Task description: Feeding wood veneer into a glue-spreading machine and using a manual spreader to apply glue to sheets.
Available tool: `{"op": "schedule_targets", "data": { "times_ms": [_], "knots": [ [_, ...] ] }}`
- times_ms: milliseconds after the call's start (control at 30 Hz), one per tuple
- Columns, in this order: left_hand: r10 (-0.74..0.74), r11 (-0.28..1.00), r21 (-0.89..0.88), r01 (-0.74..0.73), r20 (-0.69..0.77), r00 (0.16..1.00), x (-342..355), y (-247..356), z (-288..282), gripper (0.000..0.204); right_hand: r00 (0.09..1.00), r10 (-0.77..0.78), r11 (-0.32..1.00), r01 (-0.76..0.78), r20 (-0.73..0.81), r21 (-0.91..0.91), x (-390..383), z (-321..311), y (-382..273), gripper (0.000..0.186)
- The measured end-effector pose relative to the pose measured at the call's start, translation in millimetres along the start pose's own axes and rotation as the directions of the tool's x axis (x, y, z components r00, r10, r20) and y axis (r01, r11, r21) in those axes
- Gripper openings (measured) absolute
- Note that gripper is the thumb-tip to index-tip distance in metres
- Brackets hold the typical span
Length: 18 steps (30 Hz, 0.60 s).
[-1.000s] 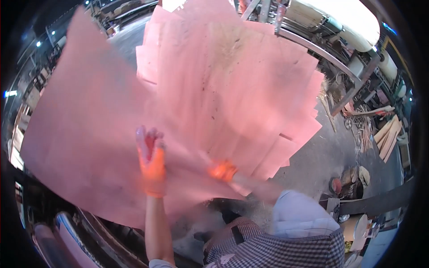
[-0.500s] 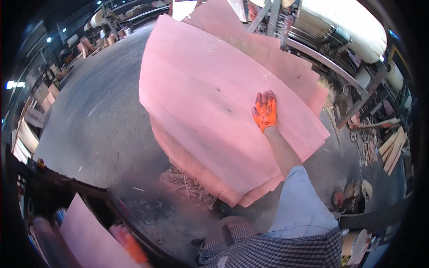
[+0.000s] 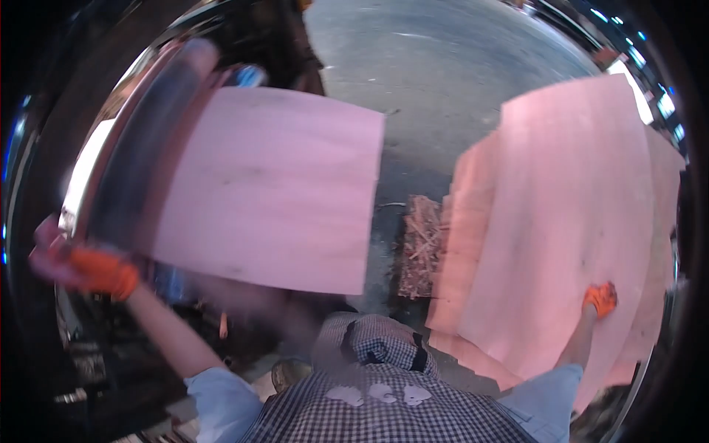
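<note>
My left hand [image 3: 96, 272], in an orange glove with pink-stained fingers, is at the near end of a dark roller [image 3: 140, 148]. Motion smears its fingers. From the roller, a thin pink sheet [image 3: 273, 192], like wood veneer, extends to the right; its far edge on the roller side is blurred. On my right, a stack of larger pink sheets [image 3: 561, 207] lies with uneven edges. My right hand [image 3: 602, 298], also orange-gloved, rests on the top sheet near its close end, fingers laid against the surface.
Between the sheet and the stack, a pile of reddish wood scraps [image 3: 421, 247] sits on the grey concrete floor [image 3: 421, 66]. Dark machine parts [image 3: 273, 44] stand beyond the roller. A checked apron [image 3: 369, 406] covers my front.
My view has swung left, bringing the roller and its pink sheet fully into sight. My left hand is now by the roller's near end. My right hand still touches the stack, nearer its close end.
</note>
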<state>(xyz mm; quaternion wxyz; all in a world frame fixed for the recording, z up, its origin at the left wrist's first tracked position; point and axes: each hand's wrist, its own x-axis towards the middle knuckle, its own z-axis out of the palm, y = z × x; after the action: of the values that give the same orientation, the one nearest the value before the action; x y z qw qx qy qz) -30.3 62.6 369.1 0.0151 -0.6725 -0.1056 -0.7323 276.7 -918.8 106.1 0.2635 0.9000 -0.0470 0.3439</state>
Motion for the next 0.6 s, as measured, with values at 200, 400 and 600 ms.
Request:
{"op": "schedule_targets", "data": {
  "times_ms": [200, 400, 600],
  "knots": [
    [-0.63, 0.758, 0.194, 0.623, -0.03, 0.776, -229, -121, -60, 0.065, 0.751, 0.207, 0.936, -0.339, 0.627, 0.096, -2, 0, -80, 0.046],
    [-0.802, -0.587, -0.31, 0.748, 0.352, -0.483, -412, -133, -110, 0.075, 0.471, -0.209, 0.793, -0.431, 0.857, 0.43, -105, 50, -116, 0.048],
    [-0.725, -0.624, -0.019, 0.781, 0.386, -0.57, -461, -119, -128, 0.067, 0.207, -0.303, 0.811, -0.458, 0.93, 0.366, -140, -55, -244, 0.051]
  ]
}}
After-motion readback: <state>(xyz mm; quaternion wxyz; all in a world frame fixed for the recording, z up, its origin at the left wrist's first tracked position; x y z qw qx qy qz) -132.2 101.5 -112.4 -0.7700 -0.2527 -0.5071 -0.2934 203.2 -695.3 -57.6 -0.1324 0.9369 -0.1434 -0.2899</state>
